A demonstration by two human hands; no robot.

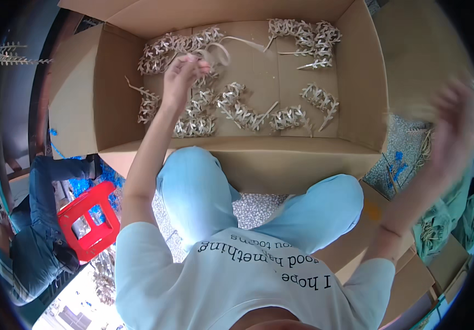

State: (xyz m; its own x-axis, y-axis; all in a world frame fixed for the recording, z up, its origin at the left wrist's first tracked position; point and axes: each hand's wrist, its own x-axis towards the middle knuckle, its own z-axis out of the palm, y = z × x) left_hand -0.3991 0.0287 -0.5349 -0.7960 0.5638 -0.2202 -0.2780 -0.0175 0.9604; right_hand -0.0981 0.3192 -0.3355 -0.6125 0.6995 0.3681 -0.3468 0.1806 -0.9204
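Observation:
My left hand (184, 77) is over the left part of a large open cardboard box (245, 155), its fingers pinched on a pale curling ribbon (226, 54). The ribbon's loose end trails right across the box. Beneath and around this hand lie bunches of pale, shiny leaf garland (195, 125). More leaf garland (308, 38) rests at the far right of the box, with short coiled pieces (290, 117) along its near side. Out beyond the box's right wall is my right hand (454, 126), smeared by motion; its fingers cannot be made out.
A red plastic stool (89, 223) stands at the left beside another person's leg (50, 192). Blue scraps (80, 186) litter the floor there. At the right are green plastic bags (434, 225), more cardboard (407, 286) and blue sprigs (396, 168). My knees touch the box's near side.

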